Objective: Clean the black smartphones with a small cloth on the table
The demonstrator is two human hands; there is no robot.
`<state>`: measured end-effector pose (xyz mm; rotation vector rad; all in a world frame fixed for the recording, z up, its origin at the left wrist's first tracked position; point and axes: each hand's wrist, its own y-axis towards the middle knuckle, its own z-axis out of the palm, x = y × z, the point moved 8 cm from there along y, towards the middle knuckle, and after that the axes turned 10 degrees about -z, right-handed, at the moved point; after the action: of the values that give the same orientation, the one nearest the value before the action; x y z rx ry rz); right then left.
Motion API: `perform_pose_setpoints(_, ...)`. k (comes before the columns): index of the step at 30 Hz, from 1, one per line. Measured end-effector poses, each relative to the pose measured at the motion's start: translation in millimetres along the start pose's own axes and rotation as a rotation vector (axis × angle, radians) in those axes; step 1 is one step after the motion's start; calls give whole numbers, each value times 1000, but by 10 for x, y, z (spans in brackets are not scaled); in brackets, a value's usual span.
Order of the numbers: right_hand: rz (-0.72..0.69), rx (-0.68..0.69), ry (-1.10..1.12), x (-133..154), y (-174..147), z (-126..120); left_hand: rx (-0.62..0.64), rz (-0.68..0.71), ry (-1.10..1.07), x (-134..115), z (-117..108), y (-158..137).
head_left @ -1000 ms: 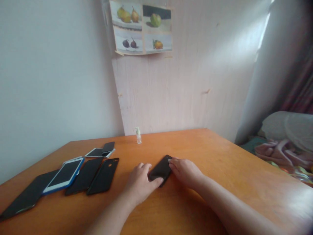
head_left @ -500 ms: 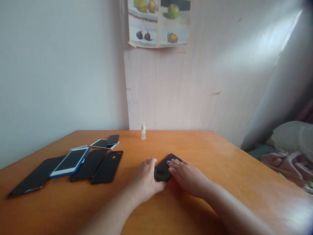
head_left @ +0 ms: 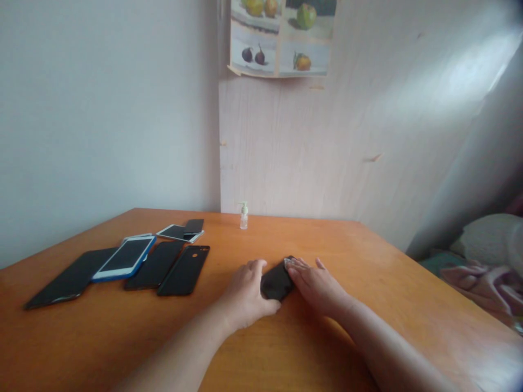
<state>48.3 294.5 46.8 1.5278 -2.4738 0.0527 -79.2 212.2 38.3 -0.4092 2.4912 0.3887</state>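
A black phone [head_left: 278, 283] lies flat and slanted on the wooden table. My left hand [head_left: 247, 294] grips its left side, with the fingers at the far edge and the thumb at the near corner. Over the phone's upper right part lies my right hand [head_left: 314, 283], its fingers pressed down flat and covering that end. A small pale, crumpled piece [head_left: 287, 263], perhaps a tissue or cloth, shows at the right fingertips; most of it is hidden under them.
Left on the table [head_left: 229, 354] lie several dark phones or tablets, among them a black one with a round hole [head_left: 183, 272] and a white-faced phone in a blue case [head_left: 126, 258]. A white tablet [head_left: 174, 232] is behind them. A clear pump bottle [head_left: 244, 218] stands at the back.
My right hand has slid slightly toward the far end of the phone, and the pale piece shows more. The left hand keeps its hold. The whole view has shifted a little.
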Motion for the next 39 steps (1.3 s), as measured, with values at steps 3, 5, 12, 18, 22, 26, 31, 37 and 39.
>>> perform_pose_setpoints(3, -9, -15, -11, 23, -8, 5, 4, 1, -14, -7, 6, 3)
perform_pose_setpoints(5, -165, 20, 97, 309, -58, 20, 0, 11, -35, 13, 22, 10)
perform_pose_setpoints(12, -21, 33, 100, 142, 14, 33, 5, -11, -75, 75, 42, 24)
perform_pose_setpoints(18, -110, 66, 144, 249, 7, 68, 14, -16, -108, 63, 30, 25)
perform_pose_setpoints(22, -282, 113, 216, 555, -13, 105, 11, 3, -120, 66, 30, 44)
perform_pose_setpoints(26, 33, 30, 69, -6, 125, 95, 21, -28, -81, 65, 19, 54)
perform_pose_setpoints(31, 187, 8, -26, -285, 73, 51, 31, -41, -61, 36, 8, 47)
perform_pose_setpoints(37, -193, 98, 137, 337, 23, 95, 12, -17, -75, 12, -15, 32)
perform_pose_setpoints(39, -91, 83, 112, 179, 71, 88, 22, -21, -67, 4, -21, 24)
